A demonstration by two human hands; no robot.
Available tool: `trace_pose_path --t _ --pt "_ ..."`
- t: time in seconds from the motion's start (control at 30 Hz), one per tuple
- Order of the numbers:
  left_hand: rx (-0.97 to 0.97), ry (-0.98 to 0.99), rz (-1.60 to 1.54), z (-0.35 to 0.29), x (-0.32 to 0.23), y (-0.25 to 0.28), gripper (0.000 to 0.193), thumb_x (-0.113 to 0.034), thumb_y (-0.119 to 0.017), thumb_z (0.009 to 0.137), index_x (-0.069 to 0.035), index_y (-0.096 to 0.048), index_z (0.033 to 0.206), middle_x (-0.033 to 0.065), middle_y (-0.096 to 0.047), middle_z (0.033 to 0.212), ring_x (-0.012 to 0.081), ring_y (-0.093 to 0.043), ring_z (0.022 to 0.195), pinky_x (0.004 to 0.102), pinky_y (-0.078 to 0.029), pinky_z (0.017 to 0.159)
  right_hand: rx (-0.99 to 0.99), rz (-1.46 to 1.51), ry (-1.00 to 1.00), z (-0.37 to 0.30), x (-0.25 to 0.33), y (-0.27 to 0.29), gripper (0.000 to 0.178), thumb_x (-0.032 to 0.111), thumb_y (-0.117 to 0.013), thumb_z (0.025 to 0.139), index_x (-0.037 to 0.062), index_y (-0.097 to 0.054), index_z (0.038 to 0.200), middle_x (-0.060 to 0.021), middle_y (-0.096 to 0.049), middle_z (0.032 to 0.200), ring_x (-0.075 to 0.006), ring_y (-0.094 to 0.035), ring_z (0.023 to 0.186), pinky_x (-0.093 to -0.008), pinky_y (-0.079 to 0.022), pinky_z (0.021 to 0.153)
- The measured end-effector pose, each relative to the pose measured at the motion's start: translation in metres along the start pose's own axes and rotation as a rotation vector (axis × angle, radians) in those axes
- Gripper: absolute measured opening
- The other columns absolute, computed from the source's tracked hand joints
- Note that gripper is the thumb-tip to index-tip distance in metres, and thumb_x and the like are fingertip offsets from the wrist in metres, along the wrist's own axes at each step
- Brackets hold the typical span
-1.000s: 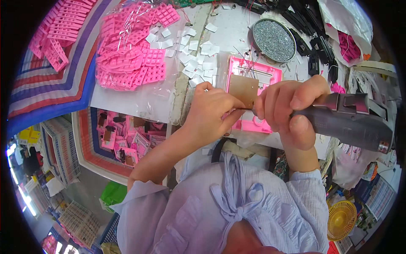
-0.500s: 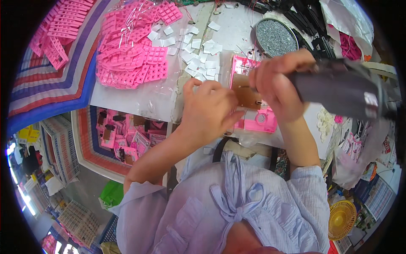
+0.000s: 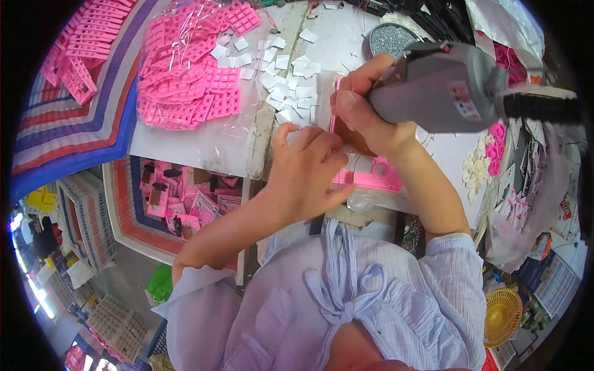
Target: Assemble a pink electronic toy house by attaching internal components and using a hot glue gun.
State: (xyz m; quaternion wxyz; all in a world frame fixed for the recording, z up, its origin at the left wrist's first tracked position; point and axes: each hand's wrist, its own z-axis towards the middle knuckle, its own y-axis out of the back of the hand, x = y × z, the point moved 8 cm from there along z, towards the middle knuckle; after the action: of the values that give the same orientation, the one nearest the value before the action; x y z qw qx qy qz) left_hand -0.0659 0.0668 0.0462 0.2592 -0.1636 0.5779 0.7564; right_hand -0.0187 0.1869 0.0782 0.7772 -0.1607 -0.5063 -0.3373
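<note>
A grey electric screwdriver (image 3: 433,96) lies tilted in my right hand (image 3: 371,114), its body pointing out to the right. Its tip is hidden behind the hand, over a pink plastic casing (image 3: 368,179). A brown circuit board (image 3: 352,137) sits inside that casing, partly covered by the right hand. My left hand (image 3: 306,164) is at the casing's left side, fingers bent but apart and thumb stretched toward the pink edge. Whether its fingertips press on the casing is not clear. Beyond the right hand stands a round bowl (image 3: 370,44) full of small silvery screws.
Loose white squares (image 3: 300,80) lie scattered beyond my left hand, beside a clear bag of pink keypad-like parts (image 3: 185,83). At lower left, a striped-lined bin (image 3: 143,242) holds pink assemblies. Black parts (image 3: 436,26) are piled at the far right; cream pieces (image 3: 475,161) lie nearer.
My right hand and the screwdriver have moved left and slightly farther away, the screwdriver's body swinging closer to view. The left hand stays beside the casing, shifted only slightly.
</note>
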Motion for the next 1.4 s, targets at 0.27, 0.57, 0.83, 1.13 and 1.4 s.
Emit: trace_pose_path --t 0.27,0.57,0.83,1.13,1.4 --pt "0.008 0.079 -0.039 0.002 -0.008 -0.005 0.014 -0.015 -0.076 0.077 -0.011 -0.068 0.088 0.0033 -0.062 0.093 0.0237 -0.058 0.091 0.0428 -0.039 0.088 -0.082 0.388 0.085 0.006 0.016 0.038 0.036 -0.003 -0.064 0.090 -0.0015 -0.054 0.124 -0.0087 -0.061 0.078 -0.0136 -0.057 0.063 -0.0310 -0.053 0.071" --pt "-0.020 0.222 -0.491 0.004 0.015 -0.011 0.016 0.003 -0.070 0.085 -0.001 -0.070 0.101 0.0093 -0.072 0.090 0.0152 -0.067 0.068 0.0275 -0.053 0.062 0.343 -0.107 -0.588 -0.064 -0.023 0.027 0.032 0.005 -0.067 0.089 0.0012 -0.068 0.121 -0.0022 -0.071 0.093 -0.0075 -0.060 0.072 -0.0256 -0.049 0.063" --pt "0.037 0.246 -0.571 0.009 0.012 -0.012 0.015 0.004 -0.072 0.084 0.000 -0.067 0.097 0.0080 -0.069 0.090 0.0108 -0.067 0.079 0.0242 -0.054 0.070 0.381 -0.176 -0.557 -0.072 -0.027 0.023 0.015 0.006 -0.070 0.087 0.0002 -0.071 0.101 -0.0036 -0.070 0.081 -0.0071 -0.058 0.065 -0.0236 -0.045 0.058" --pt "-0.118 0.043 -0.108 0.015 0.012 -0.001 0.023 -0.006 -0.081 0.069 -0.010 -0.069 0.088 0.0010 -0.065 0.097 0.0250 -0.059 0.094 0.0391 -0.041 0.083 0.191 -0.070 -0.690 -0.081 -0.037 0.032 0.011 0.011 -0.073 0.087 0.0014 -0.071 0.091 -0.0021 -0.065 0.071 -0.0068 -0.053 0.060 -0.0250 -0.041 0.054" --pt "-0.079 0.086 -0.120 0.016 0.013 -0.007 0.022 -0.011 -0.082 0.069 -0.012 -0.071 0.088 -0.0003 -0.064 0.099 0.0218 -0.058 0.097 0.0394 -0.035 0.088 0.177 -0.124 -0.640 -0.080 -0.027 0.030 0.010 0.011 -0.074 0.087 0.0030 -0.069 0.087 -0.0015 -0.063 0.072 -0.0074 -0.051 0.059 -0.0259 -0.040 0.053"
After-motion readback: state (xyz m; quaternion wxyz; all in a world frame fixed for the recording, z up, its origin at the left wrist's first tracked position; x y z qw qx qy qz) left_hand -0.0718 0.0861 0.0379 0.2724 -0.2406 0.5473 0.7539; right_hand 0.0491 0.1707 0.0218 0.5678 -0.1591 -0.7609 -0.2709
